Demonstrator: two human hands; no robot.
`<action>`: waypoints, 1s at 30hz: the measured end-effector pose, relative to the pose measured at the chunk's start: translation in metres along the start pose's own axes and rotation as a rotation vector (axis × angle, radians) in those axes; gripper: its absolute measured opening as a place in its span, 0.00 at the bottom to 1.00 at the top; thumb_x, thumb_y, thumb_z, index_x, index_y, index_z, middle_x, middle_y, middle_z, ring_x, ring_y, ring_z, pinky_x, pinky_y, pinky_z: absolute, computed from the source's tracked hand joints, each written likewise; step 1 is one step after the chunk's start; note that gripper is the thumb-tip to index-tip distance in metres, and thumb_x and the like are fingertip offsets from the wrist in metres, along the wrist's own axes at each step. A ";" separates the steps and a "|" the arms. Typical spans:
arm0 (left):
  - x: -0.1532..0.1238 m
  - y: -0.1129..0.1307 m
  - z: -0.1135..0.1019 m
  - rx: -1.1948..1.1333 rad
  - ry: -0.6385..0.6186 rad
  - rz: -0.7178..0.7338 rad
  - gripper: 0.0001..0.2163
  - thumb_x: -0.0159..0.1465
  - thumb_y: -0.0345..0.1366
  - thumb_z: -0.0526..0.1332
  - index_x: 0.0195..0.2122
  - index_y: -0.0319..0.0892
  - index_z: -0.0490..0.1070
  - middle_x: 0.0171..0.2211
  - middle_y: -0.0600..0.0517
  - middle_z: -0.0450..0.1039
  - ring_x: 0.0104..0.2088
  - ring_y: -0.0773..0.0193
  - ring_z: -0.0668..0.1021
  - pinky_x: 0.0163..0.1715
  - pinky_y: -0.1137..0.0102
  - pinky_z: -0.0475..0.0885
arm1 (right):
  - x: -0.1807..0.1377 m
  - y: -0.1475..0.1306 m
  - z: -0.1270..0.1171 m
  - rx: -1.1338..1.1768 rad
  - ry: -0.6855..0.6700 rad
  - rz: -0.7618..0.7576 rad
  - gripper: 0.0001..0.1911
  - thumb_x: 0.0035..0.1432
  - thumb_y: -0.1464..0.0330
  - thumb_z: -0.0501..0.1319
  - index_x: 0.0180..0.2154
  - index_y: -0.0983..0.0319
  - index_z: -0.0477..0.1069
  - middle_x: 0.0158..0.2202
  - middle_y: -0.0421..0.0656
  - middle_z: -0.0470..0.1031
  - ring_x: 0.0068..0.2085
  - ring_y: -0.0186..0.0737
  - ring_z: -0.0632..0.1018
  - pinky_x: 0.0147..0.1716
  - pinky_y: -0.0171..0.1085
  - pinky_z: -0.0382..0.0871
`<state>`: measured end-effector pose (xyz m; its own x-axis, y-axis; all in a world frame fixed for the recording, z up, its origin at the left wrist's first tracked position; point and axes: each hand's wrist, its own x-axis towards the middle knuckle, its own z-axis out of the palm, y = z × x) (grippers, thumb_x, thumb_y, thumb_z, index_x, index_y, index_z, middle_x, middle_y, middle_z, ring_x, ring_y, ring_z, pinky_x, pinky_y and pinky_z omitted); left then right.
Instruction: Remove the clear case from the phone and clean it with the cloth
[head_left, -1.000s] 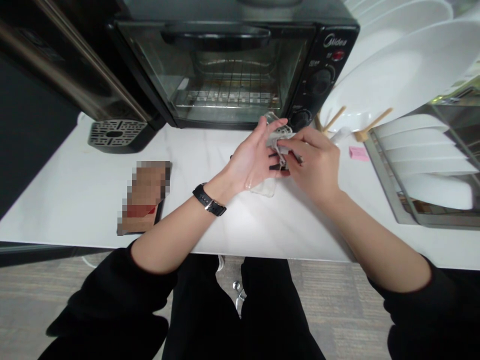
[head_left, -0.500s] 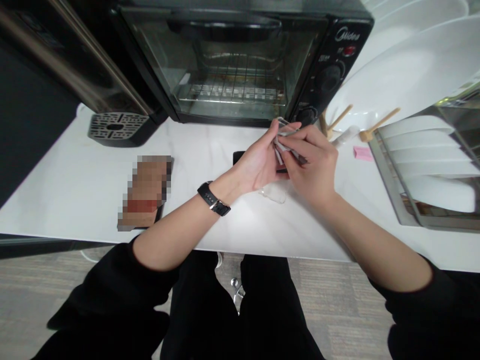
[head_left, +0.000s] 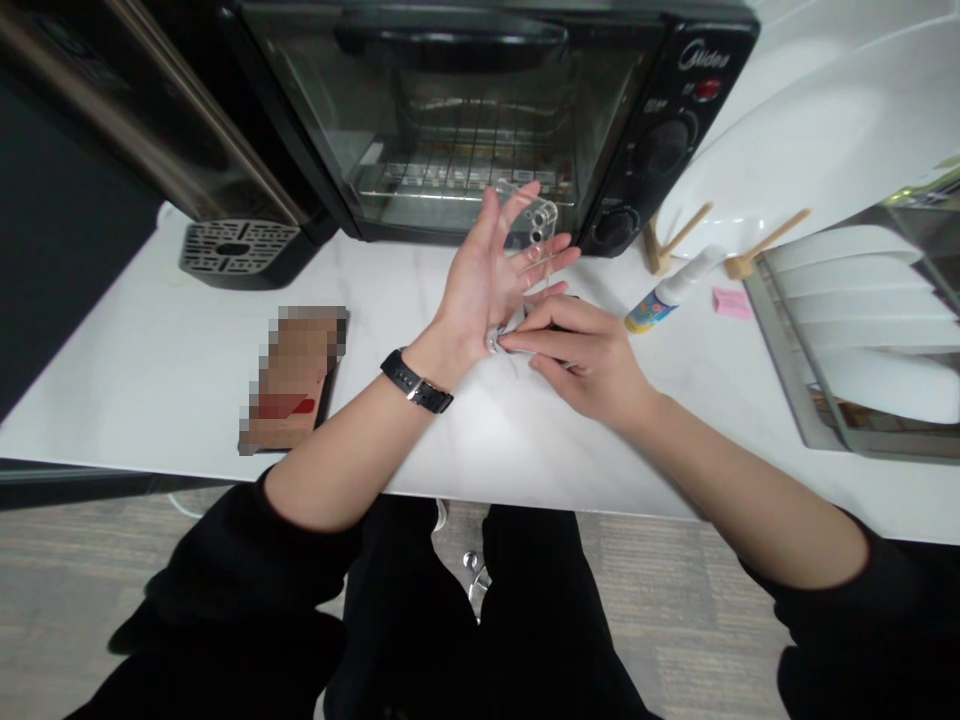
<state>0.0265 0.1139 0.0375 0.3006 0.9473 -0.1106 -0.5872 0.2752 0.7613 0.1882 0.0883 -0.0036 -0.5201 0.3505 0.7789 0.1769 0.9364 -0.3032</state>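
My left hand (head_left: pixel 474 275), palm up with its fingers partly spread, holds a clear phone case (head_left: pixel 546 222). The case's camera cut-outs show at its far right corner. My right hand (head_left: pixel 596 355) pinches a small grey cloth (head_left: pixel 516 322) against the near end of the case, by the base of my left palm. Part of the cloth is hidden behind my right fingers. To the right of my right hand a small spray bottle (head_left: pixel 654 306) with a colourful label is on the counter.
A black toaster oven (head_left: pixel 465 225) stands behind my hands. At the left are a drink machine's drip tray (head_left: pixel 238 250) and a blurred-out flat object (head_left: pixel 296 375). On the right are a pink slip (head_left: pixel 731 302), wooden pegs (head_left: pixel 739 267) and a rack of white dishes (head_left: pixel 862 300).
My left hand has opened out and tilted, showing more of the case. My right hand with the cloth has moved left and nearer, to the case's near end. The spray bottle is now more exposed.
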 end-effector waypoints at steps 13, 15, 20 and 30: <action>-0.010 0.019 0.014 -0.125 0.049 -0.111 0.29 0.74 0.64 0.49 0.72 0.62 0.66 0.53 0.46 0.82 0.67 0.50 0.78 0.57 0.61 0.80 | -0.007 0.012 -0.004 -0.189 0.065 0.044 0.12 0.72 0.75 0.59 0.46 0.56 0.80 0.38 0.41 0.78 0.41 0.35 0.78 0.39 0.38 0.72; -0.010 0.014 0.016 -0.103 0.031 -0.140 0.30 0.74 0.63 0.49 0.73 0.60 0.65 0.53 0.45 0.82 0.65 0.50 0.79 0.56 0.62 0.80 | -0.007 0.013 -0.006 -0.221 0.097 0.074 0.13 0.73 0.74 0.59 0.47 0.56 0.80 0.39 0.42 0.77 0.41 0.36 0.77 0.39 0.39 0.71; -0.010 0.001 0.018 0.004 -0.059 -0.156 0.32 0.76 0.61 0.45 0.76 0.54 0.58 0.50 0.46 0.82 0.54 0.52 0.81 0.62 0.56 0.76 | -0.007 0.018 -0.010 -0.278 0.175 0.168 0.13 0.73 0.73 0.58 0.47 0.55 0.81 0.38 0.42 0.76 0.44 0.39 0.79 0.42 0.41 0.75; -0.012 -0.010 0.023 0.139 -0.161 -0.332 0.30 0.74 0.62 0.48 0.67 0.51 0.68 0.47 0.43 0.81 0.61 0.42 0.80 0.67 0.40 0.72 | -0.005 0.022 -0.019 -0.320 0.313 0.356 0.16 0.76 0.63 0.56 0.50 0.52 0.84 0.39 0.47 0.75 0.44 0.45 0.77 0.47 0.50 0.80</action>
<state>0.0460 0.0965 0.0458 0.5778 0.7694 -0.2722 -0.3339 0.5272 0.7814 0.2106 0.1075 -0.0042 -0.1181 0.5889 0.7995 0.5658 0.7016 -0.4332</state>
